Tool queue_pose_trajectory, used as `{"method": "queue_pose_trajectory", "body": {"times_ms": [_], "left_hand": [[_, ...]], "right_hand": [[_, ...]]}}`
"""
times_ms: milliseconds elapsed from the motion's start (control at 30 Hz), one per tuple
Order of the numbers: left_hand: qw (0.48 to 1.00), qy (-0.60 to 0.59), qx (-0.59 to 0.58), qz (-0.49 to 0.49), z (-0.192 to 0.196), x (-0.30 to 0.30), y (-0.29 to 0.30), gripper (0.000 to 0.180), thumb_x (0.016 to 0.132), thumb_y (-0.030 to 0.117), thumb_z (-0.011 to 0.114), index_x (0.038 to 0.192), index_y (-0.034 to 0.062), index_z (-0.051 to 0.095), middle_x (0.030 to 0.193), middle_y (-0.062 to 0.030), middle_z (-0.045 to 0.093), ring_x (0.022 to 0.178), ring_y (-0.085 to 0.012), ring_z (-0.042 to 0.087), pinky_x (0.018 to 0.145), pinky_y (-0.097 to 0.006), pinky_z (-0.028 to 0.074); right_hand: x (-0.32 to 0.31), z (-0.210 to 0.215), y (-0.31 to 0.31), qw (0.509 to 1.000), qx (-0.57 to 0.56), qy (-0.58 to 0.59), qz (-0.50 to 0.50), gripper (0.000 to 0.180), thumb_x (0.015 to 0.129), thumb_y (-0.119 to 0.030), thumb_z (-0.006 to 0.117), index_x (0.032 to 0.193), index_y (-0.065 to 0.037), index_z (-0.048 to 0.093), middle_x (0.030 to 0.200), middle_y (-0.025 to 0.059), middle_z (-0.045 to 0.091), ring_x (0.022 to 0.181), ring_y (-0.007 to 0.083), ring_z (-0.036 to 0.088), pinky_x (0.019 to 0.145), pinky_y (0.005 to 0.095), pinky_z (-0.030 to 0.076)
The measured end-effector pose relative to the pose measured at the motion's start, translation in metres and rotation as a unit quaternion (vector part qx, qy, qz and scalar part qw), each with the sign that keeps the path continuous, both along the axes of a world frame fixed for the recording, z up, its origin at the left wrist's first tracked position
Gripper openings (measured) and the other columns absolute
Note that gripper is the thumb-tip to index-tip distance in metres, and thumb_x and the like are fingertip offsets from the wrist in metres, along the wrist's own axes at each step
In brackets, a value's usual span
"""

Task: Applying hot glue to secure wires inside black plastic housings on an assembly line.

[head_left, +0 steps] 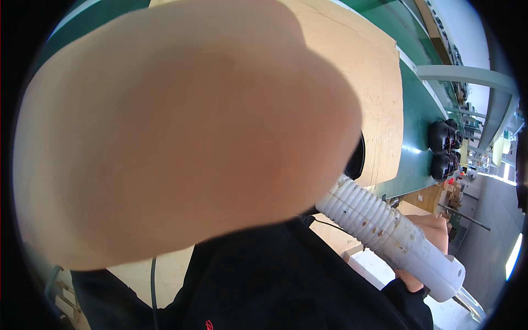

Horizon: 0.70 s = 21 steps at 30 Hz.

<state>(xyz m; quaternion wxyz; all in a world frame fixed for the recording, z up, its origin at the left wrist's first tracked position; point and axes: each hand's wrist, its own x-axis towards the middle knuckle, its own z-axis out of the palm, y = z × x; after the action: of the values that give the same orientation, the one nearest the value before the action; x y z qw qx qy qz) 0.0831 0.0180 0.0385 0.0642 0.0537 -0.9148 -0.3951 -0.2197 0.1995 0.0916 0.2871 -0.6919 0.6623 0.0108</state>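
Bare skin of a hand or forearm (192,126), very close and blurred, fills the left and middle of the head view. It comes from the left side, so it appears to be my left hand, but no separate fingers show. A worn, stained white tool (396,239) with a ribbed grip slants to the lower right. It looks like an electric screwdriver with a wire-like loop at its end. The blurred skin hides the tool's other end. Behind the tool shows bare skin of my right arm or hand (432,228); its fingers are hidden, and I cannot tell whether it holds the tool.
Brown cardboard (379,110) lies on a green bench (415,162). Black rounded units (443,148) stand along its right side. A black object (357,159) peeks out beside the blurred skin. Below the tool is a white box (371,267), and a dark cable (153,286) hangs at lower left.
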Motion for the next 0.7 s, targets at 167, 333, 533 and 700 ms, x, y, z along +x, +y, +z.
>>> {"method": "queue_pose_trajectory", "body": {"times_ms": [167,333,533,700], "left_hand": [[0.993,0.076,-0.057,0.063,-0.022,-0.024,-0.014,0.016,0.070,0.002,0.080,0.078,0.0020,0.067,0.075,-0.0095,0.061,0.067,-0.0257,0.063,0.058,-0.035,0.048],[0.976,0.133,-0.082,0.153,-0.021,-0.026,-0.002,0.009,0.077,0.002,0.074,0.080,0.0000,0.067,0.075,-0.0136,0.063,0.069,-0.0282,0.065,0.062,-0.035,0.051],[0.957,0.116,-0.169,0.205,-0.032,-0.034,0.000,0.009,0.083,0.005,0.069,0.081,-0.0031,0.066,0.074,-0.0170,0.065,0.070,-0.0315,0.066,0.065,-0.035,0.053],[0.968,0.166,-0.095,0.160,-0.041,-0.040,-0.007,0.009,0.078,-0.001,0.073,0.083,0.0013,0.065,0.076,-0.0115,0.066,0.069,-0.0248,0.066,0.064,-0.031,0.053]], "right_hand": [[0.003,0.003,-0.007,0.998,0.004,-0.054,0.030,0.018,0.071,-0.007,0.076,0.083,0.004,0.069,0.080,0.0127,0.072,0.067,0.0245,0.073,0.060,0.0304,0.055],[-0.021,-0.023,0.034,0.995,-0.090,0.007,-0.029,0.030,0.065,-0.023,0.084,0.081,-0.003,0.069,0.077,0.0087,0.069,0.055,0.0217,0.064,0.060,0.0291,0.051],[-0.034,-0.040,0.072,0.959,-0.068,-0.208,-0.181,0.066,0.070,-0.042,0.092,0.109,0.002,0.062,0.106,0.0144,0.064,0.078,0.0219,0.066,0.071,0.0351,0.055],[-0.040,-0.057,0.055,0.926,-0.204,-0.317,0.014,0.064,0.068,-0.048,0.089,0.100,0.003,0.067,0.093,0.0153,0.068,0.057,0.0220,0.064,0.059,0.0329,0.054]]}}
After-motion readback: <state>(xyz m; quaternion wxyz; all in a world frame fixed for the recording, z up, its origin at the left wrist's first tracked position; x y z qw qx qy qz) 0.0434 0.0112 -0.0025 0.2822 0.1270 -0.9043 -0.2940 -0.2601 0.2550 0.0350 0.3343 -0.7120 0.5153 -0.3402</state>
